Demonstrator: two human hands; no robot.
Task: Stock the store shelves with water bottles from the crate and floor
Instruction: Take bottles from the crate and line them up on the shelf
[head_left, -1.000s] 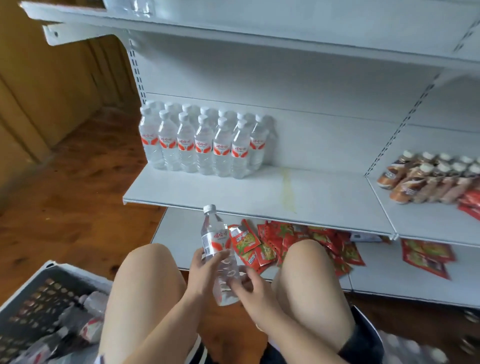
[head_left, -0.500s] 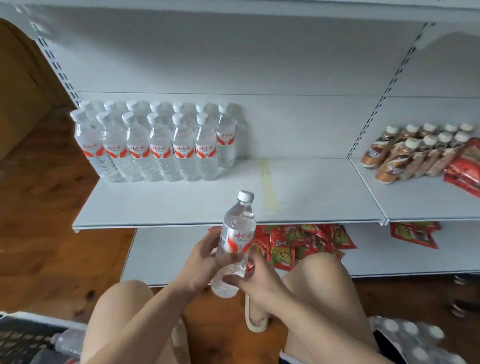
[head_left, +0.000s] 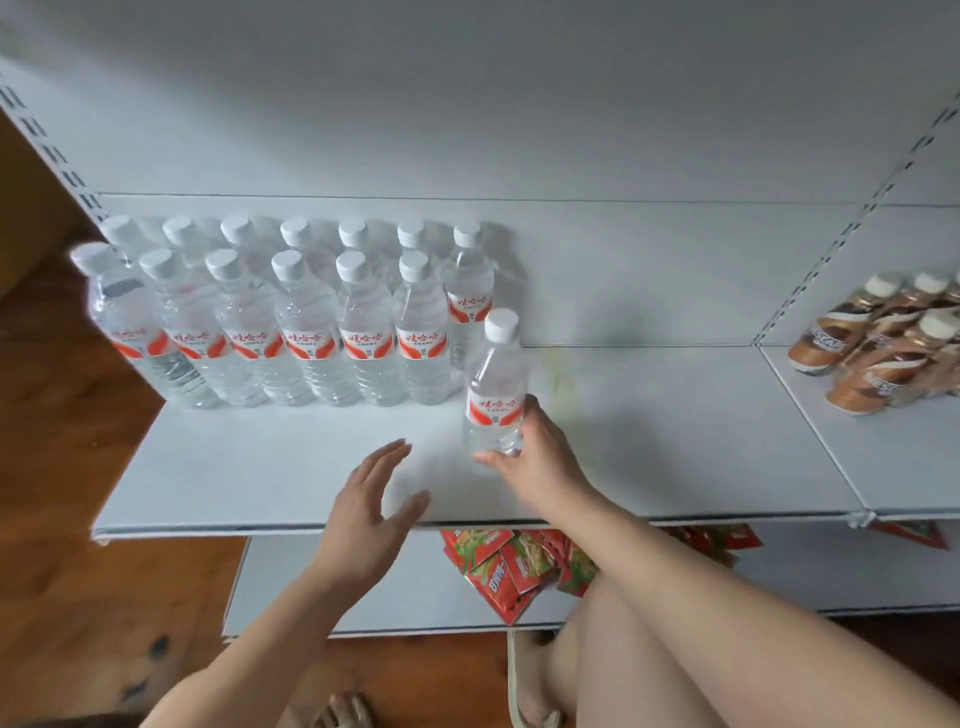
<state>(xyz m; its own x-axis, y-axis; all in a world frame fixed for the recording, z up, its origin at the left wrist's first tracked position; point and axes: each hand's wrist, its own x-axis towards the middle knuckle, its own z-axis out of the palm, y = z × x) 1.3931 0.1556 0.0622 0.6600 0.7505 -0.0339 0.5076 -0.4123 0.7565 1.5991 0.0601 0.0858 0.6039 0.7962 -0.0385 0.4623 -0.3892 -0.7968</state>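
Note:
My right hand (head_left: 535, 462) grips the lower part of a clear water bottle (head_left: 494, 387) with a white cap and red label, upright over the white middle shelf (head_left: 649, 441), just right of the front row. Several matching water bottles (head_left: 306, 322) stand in two rows at the shelf's left. My left hand (head_left: 371, 512) hovers with straight fingers over the shelf's front edge, holding nothing, a little left of the bottle. The crate is out of view.
Brown drink bottles (head_left: 883, 353) lie on the neighbouring shelf to the right. Red snack packets (head_left: 514, 564) are heaped on the bottom shelf (head_left: 395, 587) under my hands. Wooden floor (head_left: 67, 519) lies to the left. My knees and sandals are at the bottom.
The bottle went up from my lap onto the middle shelf. My left hand let go of it and spread out; only my right hand holds it now. The view moved closer.

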